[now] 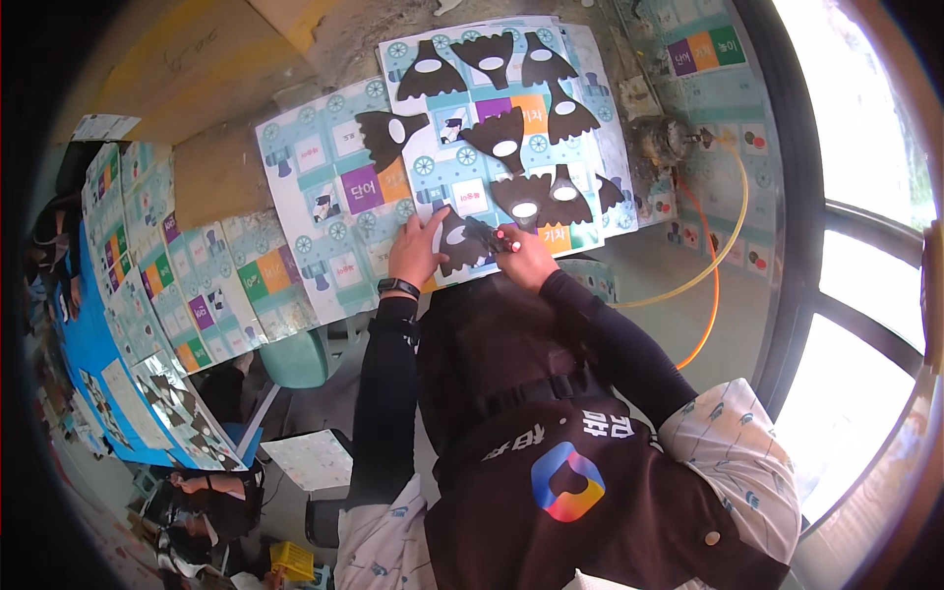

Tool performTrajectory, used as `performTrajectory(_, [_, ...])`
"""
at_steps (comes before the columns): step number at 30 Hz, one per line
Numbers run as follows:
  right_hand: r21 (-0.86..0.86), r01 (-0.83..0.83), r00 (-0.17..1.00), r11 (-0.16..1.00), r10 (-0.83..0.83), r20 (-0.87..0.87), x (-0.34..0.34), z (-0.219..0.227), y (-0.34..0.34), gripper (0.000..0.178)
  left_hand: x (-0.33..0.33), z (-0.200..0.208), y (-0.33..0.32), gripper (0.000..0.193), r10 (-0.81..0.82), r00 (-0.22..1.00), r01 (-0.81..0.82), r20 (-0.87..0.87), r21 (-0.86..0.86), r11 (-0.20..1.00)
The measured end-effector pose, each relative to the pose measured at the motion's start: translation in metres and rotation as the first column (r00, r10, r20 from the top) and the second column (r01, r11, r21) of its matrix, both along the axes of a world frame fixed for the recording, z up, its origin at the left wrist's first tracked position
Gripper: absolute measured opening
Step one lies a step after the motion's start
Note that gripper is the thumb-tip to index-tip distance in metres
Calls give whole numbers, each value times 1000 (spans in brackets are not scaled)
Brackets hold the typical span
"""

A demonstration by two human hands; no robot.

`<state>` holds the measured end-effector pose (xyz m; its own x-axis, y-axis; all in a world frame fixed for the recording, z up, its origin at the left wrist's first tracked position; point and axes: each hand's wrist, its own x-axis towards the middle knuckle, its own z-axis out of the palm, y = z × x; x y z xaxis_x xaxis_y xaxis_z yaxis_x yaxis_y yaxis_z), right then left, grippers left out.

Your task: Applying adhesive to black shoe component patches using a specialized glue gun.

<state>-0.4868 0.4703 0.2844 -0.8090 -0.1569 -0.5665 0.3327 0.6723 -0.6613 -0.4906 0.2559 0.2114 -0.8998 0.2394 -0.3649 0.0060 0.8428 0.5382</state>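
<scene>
A black fan-shaped piece (460,242) with a scalloped edge and a pale oval on it lies near the table's front edge. My left hand (417,250) grips its left side, thumb and fingers at the edge. At the other side my right hand (529,262) is closed around a small hand tool with red and dark parts (506,240), its dark end against the piece. Exactly what kind of tool it is I cannot make out. Several like pieces, such as one black fan-shaped piece (430,83), lie spread beyond my hands.
Printed teal and white sheets (324,211) cover the worktop. A brown cardboard panel (211,69) is at the far left. To the right, yellow tubing (733,211) and an orange hose (712,305) hang from a metal fitting (661,141). Other people sit at a blue table (88,344).
</scene>
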Motion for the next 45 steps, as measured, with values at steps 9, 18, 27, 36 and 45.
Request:
performTrajectory(9, [4, -14, 998, 1000, 14, 60, 12, -11, 5, 30, 1, -3, 2, 91, -11, 1000, 11, 25, -5, 1000])
performTrajectory(18, [25, 62, 996, 998, -60, -69, 13, -5, 6, 25, 3, -3, 3, 92, -5, 1000, 5, 2, -1, 1000])
performTrajectory(27, [-103, -67, 997, 992, 71, 42, 16, -12, 13, 36, 8, -5, 2, 91, 21, 1000, -20, 19, -26, 999])
performTrajectory(36, [-300, 386, 912, 872, -312, 268, -1, 21, 110, 37, -35, -18, -18, 57, 297, 920, -268, -257, 140, 953])
performTrajectory(45, [-303, 411, 903, 860, -340, 261, -6, 38, 175, 37, -211, -3, -34, 63, -45, 952, -100, -303, -449, 888])
